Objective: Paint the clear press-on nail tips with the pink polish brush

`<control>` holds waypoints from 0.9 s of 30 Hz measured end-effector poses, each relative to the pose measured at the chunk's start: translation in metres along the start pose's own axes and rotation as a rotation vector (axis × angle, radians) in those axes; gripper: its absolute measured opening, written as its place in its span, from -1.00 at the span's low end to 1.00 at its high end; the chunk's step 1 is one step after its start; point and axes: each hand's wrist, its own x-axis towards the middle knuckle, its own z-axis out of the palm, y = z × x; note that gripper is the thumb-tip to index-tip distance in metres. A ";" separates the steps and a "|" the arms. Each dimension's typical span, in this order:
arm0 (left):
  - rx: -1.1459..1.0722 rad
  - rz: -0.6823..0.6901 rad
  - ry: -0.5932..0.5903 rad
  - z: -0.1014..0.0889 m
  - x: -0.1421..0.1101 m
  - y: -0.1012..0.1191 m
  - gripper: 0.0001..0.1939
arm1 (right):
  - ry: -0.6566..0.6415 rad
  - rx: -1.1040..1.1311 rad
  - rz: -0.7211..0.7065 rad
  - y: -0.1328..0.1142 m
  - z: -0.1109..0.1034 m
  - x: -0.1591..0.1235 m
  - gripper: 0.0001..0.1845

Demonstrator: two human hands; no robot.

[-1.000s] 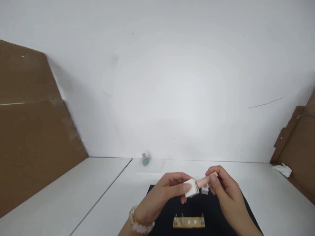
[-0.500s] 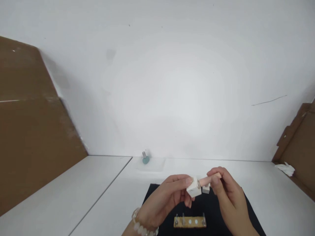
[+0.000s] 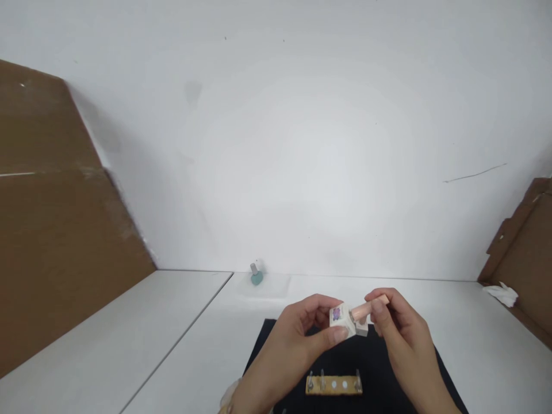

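My left hand [image 3: 302,333] pinches a small white square bottle [image 3: 341,319] with a purple mark on its face, thumb and fingers closed round it. My right hand [image 3: 399,333] is closed on a peach-pink cap [image 3: 366,309] that meets the bottle's neck. Both hands hover above a black mat [image 3: 375,368]. A second small white block [image 3: 362,329] shows just behind the bottle. Below the hands a small wooden strip [image 3: 333,385] with metal pins and white dots lies on the mat.
A teal nail polish bottle [image 3: 256,276] stands at the back of the white table [image 3: 172,333] near the wall. Brown cardboard panels [image 3: 52,230] flank both sides. A crumpled white tissue [image 3: 500,294] lies at the far right.
My left hand has turned the white bottle so that its purple-marked face shows. Both hands have stayed together above the mat, and the view has shifted slightly.
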 end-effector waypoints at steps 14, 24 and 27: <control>0.006 -0.091 -0.036 0.000 -0.009 0.016 -0.71 | 0.058 0.046 -0.046 -0.009 0.003 -0.012 -0.55; -0.213 -0.180 -0.172 -0.005 -0.007 0.017 -0.71 | -0.073 0.082 -0.115 -0.005 -0.006 -0.004 -0.62; -0.130 -0.149 -0.130 -0.006 -0.007 0.017 -0.70 | -0.017 -0.065 -0.209 -0.009 -0.008 -0.005 -0.67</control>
